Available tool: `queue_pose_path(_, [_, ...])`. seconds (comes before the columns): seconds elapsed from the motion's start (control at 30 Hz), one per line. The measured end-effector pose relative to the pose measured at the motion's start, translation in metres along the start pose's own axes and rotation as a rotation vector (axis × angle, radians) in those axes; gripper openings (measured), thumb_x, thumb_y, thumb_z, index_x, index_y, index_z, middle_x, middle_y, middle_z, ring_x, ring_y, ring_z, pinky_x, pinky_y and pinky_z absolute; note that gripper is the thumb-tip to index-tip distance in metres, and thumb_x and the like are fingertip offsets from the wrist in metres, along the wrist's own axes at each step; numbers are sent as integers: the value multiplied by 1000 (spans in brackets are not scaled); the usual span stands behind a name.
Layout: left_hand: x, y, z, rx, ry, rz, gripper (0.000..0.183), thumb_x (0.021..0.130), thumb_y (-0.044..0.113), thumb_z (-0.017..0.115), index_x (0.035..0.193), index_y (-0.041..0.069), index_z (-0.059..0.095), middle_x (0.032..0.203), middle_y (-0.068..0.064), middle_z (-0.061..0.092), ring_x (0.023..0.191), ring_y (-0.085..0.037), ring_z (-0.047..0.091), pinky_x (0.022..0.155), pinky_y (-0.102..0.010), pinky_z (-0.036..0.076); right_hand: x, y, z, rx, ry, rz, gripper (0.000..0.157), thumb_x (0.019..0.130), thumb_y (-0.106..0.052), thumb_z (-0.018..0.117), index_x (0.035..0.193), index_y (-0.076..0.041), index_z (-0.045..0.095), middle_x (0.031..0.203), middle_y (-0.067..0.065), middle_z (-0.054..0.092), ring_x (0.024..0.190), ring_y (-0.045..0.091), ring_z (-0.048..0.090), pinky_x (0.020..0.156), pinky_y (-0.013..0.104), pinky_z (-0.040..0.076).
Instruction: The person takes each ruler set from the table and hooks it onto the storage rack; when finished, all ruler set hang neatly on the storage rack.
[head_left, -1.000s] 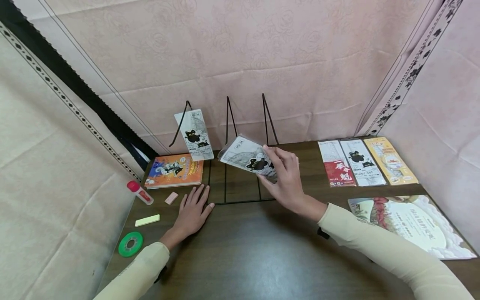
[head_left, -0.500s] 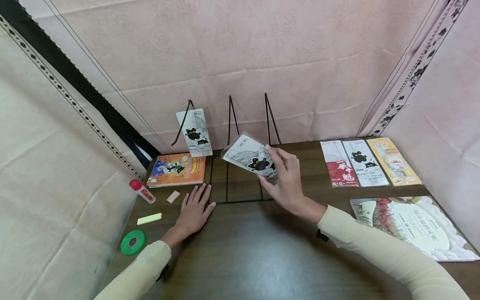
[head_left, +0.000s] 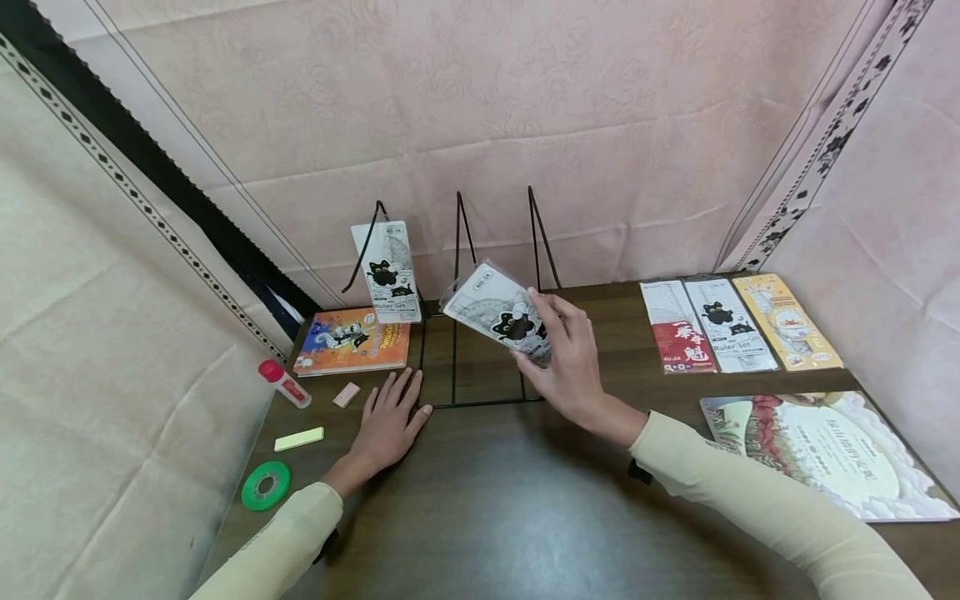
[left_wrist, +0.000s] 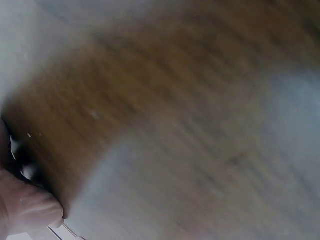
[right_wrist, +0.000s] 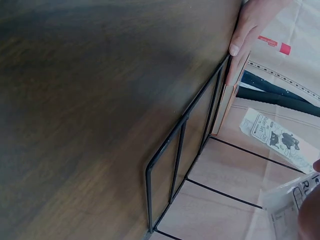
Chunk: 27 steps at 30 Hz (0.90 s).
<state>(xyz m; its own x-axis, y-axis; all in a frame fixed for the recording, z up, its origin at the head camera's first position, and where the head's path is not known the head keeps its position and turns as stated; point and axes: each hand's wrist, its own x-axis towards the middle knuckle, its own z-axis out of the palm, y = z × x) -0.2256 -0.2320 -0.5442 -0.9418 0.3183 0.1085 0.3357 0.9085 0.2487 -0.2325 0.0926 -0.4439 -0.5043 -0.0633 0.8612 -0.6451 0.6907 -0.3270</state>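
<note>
My right hand pinches a ruler set packet near its lower right edge. The packet has a black cat print and a clear sleeve, and is held tilted in front of the middle hook of a black wire display rack. Another ruler set packet hangs from the rack's left hook. My left hand rests on the table, fingers spread, touching the rack's front left corner. In the right wrist view, the held packet is partly cut off. Blur fills most of the left wrist view.
An orange booklet lies behind my left hand. Left of it are a red-capped glue stick, a pink eraser, a yellow strip and a green ring. Several flat packets and a printed mat lie right.
The hanging packet swings slightly on its hook. My right hand shifts a little left with its packet still pinched. My left hand stays in place.
</note>
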Motion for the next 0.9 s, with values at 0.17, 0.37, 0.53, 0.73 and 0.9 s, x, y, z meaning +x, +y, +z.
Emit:
queue_pose_path(0.17, [-1,3,-2,5,1,-6,65,100,50,40,155,21,20,162,-7,19,149,-36,16,113,-65,15,1,-1,5,-18,-49,68,91,72,-28,82,150,-21,36,137,11,46,120,26,49,91,41,43])
queue_pose_path(0.37, [-1,4,-4,3,1,-2,65,101,48,41,155,21,20,162,-7,19,149,-36,16,113,-66,15,3,2,19,-50,-63,147,97,70,-30,84,151,-24,32,139,13,44,123,27,48,94,44,46])
queue_pose_path(0.53, [1,4,-4,26,2,3,65,101,50,38,156,20,20,162,-9,20,148,-38,17,111,-67,16,10,6,32,-38,-65,185,99,71,-32,84,152,-22,29,142,12,41,126,26,46,96,43,46])
queue_pose_path(0.73, [1,5,-5,20,3,5,65,101,49,39,155,20,20,162,-9,20,148,-38,18,112,-67,16,19,9,48,-33,-68,260,102,71,-33,84,153,-22,25,144,9,39,126,23,45,92,42,49])
queue_pose_path(0.9, [-1,6,-5,24,2,2,65,101,49,40,155,19,20,161,-9,20,148,-38,18,111,-67,16,27,10,60,-20,-72,331,102,71,-33,84,153,-23,24,142,7,39,121,20,48,84,39,51])
